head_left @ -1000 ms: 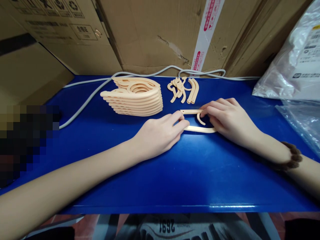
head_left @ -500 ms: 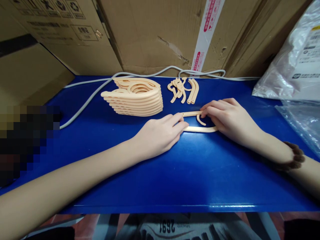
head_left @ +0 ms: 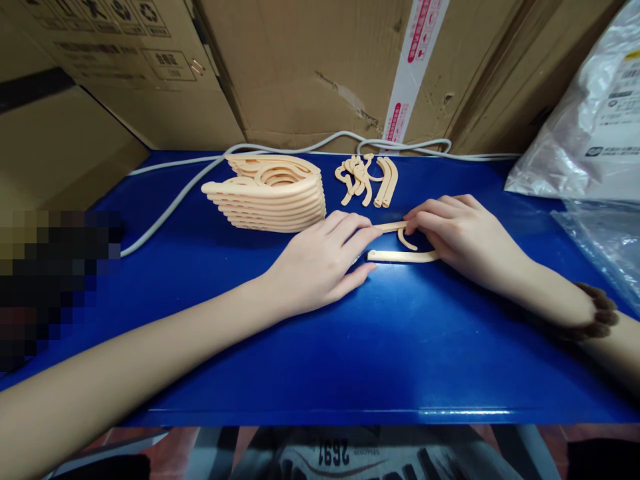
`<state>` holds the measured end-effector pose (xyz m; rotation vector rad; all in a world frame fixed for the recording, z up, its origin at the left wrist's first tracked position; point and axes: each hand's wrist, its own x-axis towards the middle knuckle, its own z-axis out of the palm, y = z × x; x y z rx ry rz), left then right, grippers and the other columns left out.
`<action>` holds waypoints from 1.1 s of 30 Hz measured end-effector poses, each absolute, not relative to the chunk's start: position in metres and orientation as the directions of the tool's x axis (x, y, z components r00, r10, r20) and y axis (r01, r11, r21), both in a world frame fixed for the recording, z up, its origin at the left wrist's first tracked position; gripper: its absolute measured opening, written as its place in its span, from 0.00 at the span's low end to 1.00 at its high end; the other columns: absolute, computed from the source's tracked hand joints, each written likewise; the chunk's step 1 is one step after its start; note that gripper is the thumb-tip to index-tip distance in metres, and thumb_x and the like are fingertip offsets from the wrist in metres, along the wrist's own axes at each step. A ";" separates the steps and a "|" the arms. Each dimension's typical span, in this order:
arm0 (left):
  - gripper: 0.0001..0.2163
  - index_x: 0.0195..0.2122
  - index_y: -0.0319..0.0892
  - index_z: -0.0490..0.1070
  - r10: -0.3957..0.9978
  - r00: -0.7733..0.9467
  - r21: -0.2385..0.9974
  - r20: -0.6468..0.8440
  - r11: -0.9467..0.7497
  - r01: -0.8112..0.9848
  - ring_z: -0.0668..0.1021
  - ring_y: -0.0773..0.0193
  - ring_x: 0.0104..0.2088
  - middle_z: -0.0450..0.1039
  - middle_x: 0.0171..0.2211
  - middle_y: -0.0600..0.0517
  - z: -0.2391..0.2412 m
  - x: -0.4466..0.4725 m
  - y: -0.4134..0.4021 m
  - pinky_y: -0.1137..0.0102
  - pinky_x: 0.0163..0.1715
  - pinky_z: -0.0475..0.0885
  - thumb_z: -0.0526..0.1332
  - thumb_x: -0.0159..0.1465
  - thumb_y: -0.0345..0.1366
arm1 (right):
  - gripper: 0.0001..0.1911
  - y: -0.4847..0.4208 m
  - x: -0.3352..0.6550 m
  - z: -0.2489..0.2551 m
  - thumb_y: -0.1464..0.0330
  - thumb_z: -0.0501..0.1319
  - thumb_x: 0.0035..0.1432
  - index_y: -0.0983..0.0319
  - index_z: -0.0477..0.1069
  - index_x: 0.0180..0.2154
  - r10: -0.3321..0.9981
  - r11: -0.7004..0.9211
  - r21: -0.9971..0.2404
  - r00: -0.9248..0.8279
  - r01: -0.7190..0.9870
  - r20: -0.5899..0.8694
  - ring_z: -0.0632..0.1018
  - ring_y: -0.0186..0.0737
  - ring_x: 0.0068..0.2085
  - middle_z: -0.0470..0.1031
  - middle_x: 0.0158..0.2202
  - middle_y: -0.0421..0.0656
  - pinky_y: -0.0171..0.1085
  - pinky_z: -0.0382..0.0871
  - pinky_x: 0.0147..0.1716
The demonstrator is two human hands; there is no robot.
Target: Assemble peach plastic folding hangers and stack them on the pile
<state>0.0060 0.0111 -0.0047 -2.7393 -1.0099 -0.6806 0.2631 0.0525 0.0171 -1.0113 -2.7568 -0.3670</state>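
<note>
A beige plastic folding hanger [head_left: 403,257] lies on the blue tabletop, its two arms side by side and its curved hook [head_left: 407,241] between them. My right hand [head_left: 453,237] grips the hanger's right end with bent fingers, which cover the joint. At the other end, my left hand [head_left: 327,260] has its thumb spread away from the fingers. Its fingertips reach the far arm's left end, while the near arm's tip shows bare in the gap. Behind my left hand stands a stack of folded beige hangers [head_left: 273,197].
Loose hooks and curved hanger pieces [head_left: 367,180] lie at the back centre. A grey cable [head_left: 185,200] runs along the rear. Cardboard boxes [head_left: 310,67] wall off the back, and a clear plastic bag [head_left: 565,143] sits at the right. A pixelated patch covers the left edge.
My left thumb has parted from the fingers and come off the near arm, uncovering its tip. My right hand and the hanger have shifted slightly right.
</note>
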 end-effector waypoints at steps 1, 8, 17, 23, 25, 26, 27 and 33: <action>0.22 0.60 0.33 0.65 0.579 0.676 0.046 0.456 -0.773 0.632 0.72 0.52 0.56 0.70 0.56 0.41 -0.005 0.006 0.013 0.61 0.56 0.69 0.54 0.71 0.43 | 0.12 0.053 0.264 0.018 0.75 0.51 0.65 0.61 0.73 0.38 0.618 0.728 0.180 -0.747 0.662 0.245 0.76 0.46 0.42 0.78 0.42 0.46 0.43 0.61 0.40; 0.44 0.71 0.31 0.45 0.682 0.688 0.110 0.250 -0.726 0.679 0.51 0.48 0.71 0.46 0.71 0.38 -0.010 0.012 0.031 0.55 0.69 0.50 0.54 0.65 0.62 | 0.12 0.058 0.270 0.017 0.75 0.52 0.64 0.60 0.73 0.38 0.642 0.681 0.238 -0.721 0.692 0.261 0.74 0.48 0.40 0.78 0.42 0.47 0.43 0.59 0.38; 0.52 0.71 0.32 0.44 0.771 0.625 0.137 0.119 -0.636 0.759 0.47 0.49 0.72 0.43 0.72 0.39 -0.010 0.015 0.032 0.54 0.70 0.44 0.53 0.59 0.70 | 0.12 0.056 0.269 0.014 0.76 0.52 0.63 0.60 0.72 0.40 0.631 0.681 0.260 -0.729 0.684 0.265 0.73 0.48 0.39 0.78 0.42 0.46 0.43 0.57 0.37; 0.48 0.69 0.32 0.50 0.758 0.632 0.132 0.161 -0.651 0.747 0.52 0.47 0.71 0.49 0.70 0.38 -0.010 0.015 0.031 0.53 0.69 0.47 0.55 0.60 0.68 | 0.12 0.055 0.267 0.015 0.76 0.51 0.63 0.60 0.72 0.40 0.654 0.676 0.238 -0.717 0.697 0.242 0.73 0.48 0.41 0.78 0.43 0.47 0.43 0.58 0.38; 0.48 0.69 0.33 0.50 0.747 0.642 0.123 0.174 -0.663 0.738 0.52 0.46 0.71 0.50 0.70 0.37 -0.010 0.015 0.031 0.51 0.69 0.47 0.55 0.61 0.67 | 0.12 0.055 0.267 0.016 0.76 0.51 0.63 0.60 0.72 0.40 0.660 0.676 0.224 -0.712 0.702 0.237 0.74 0.48 0.41 0.78 0.43 0.47 0.44 0.58 0.39; 0.47 0.70 0.34 0.50 0.740 0.648 0.119 0.179 -0.670 0.732 0.51 0.46 0.71 0.49 0.70 0.37 -0.011 0.015 0.031 0.51 0.69 0.48 0.55 0.61 0.66 | 0.12 0.055 0.267 0.016 0.76 0.51 0.62 0.60 0.72 0.40 0.661 0.678 0.219 -0.712 0.702 0.235 0.74 0.48 0.41 0.78 0.43 0.47 0.44 0.58 0.39; 0.47 0.70 0.35 0.49 0.735 0.654 0.117 0.181 -0.676 0.728 0.51 0.46 0.71 0.48 0.70 0.37 -0.011 0.016 0.031 0.51 0.69 0.48 0.55 0.61 0.66 | 0.12 0.055 0.267 0.016 0.76 0.51 0.62 0.60 0.72 0.40 0.661 0.680 0.216 -0.714 0.700 0.230 0.74 0.48 0.42 0.78 0.44 0.47 0.45 0.59 0.40; 0.48 0.70 0.37 0.49 0.740 0.653 0.140 0.163 -0.672 0.727 0.53 0.44 0.70 0.46 0.71 0.36 -0.011 0.017 0.033 0.50 0.67 0.52 0.56 0.59 0.67 | 0.13 0.055 0.267 0.016 0.77 0.51 0.62 0.60 0.72 0.40 0.654 0.686 0.224 -0.722 0.692 0.228 0.74 0.49 0.43 0.77 0.44 0.47 0.45 0.59 0.41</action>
